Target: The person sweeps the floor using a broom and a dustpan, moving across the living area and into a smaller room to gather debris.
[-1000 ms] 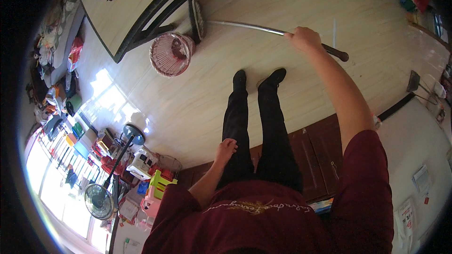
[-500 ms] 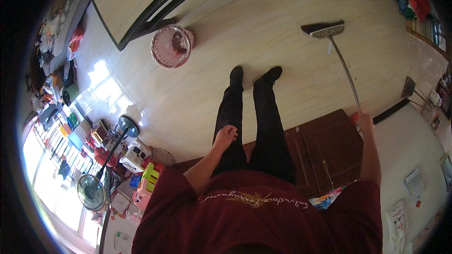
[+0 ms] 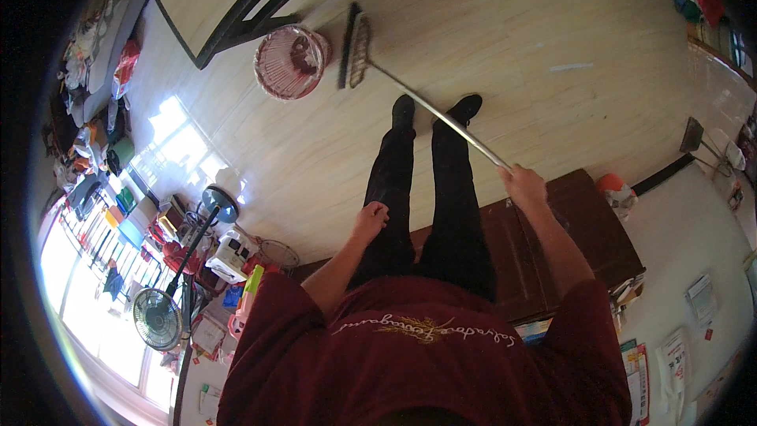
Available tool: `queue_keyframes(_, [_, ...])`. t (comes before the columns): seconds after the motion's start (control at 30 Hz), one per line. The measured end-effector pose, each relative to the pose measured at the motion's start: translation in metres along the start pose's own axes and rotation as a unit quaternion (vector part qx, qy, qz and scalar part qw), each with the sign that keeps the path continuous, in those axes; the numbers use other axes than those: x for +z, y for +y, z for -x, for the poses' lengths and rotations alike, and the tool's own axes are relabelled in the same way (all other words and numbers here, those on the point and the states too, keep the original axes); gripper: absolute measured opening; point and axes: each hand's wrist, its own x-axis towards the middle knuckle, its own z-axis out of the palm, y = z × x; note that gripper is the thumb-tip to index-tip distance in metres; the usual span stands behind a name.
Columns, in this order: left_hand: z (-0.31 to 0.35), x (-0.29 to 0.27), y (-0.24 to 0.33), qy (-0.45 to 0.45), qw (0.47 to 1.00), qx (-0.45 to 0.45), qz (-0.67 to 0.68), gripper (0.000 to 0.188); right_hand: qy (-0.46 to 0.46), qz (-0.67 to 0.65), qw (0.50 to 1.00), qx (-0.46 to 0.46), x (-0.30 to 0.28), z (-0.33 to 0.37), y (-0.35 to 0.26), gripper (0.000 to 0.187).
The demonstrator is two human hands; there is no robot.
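My right hand (image 3: 523, 187) is closed round the upper end of the metal pole of a broom (image 3: 441, 116). The pole slants forward and left across my right leg. Its broom head (image 3: 359, 51), pale on top with dark bristles, is at the floor beside a pink waste basket (image 3: 279, 88) with a clear plastic liner, a small gap apart. My left hand (image 3: 371, 219) hangs over my left thigh, fingers curled in, with nothing visible in it. A pale strip (image 3: 570, 67) shows on the floor to the right; whether it is litter or a reflection I cannot tell.
A dark-framed table (image 3: 236, 41) stands at the far left. Near the left window are a standing fan (image 3: 158, 319) and piled household items. A brown cabinet (image 3: 568, 237) is close behind my legs. Another long-handled tool (image 3: 692, 135) leans at the right wall.
The broom head has swung left across the floor, from far right to beside the waste basket. My right hand has moved left with the pole. My left hand has barely moved.
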Motion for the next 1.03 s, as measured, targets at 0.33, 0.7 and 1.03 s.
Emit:
queue_keyframes(0.33, [-0.005, 0.003, -0.026, -0.005, 1.0, -0.015, -0.007, 0.019, -0.024, 0.013, 0.998, -0.06, 0.013, -0.077, -0.114, 0.043])
queue_keyframes(0.7, [-0.014, -0.001, -0.031, -0.006, 1.0, 0.0, 0.016, 0.019, 0.009, 0.031, 0.976, 0.217, -0.028, -0.009, 0.114, 0.061])
queue_keyframes(1.03, [-0.023, -0.029, -0.005, -0.025, 0.999, -0.003, -0.023, 0.02, 0.065, 0.034, 0.905, 0.418, -0.055, 0.117, 0.189, 0.06])
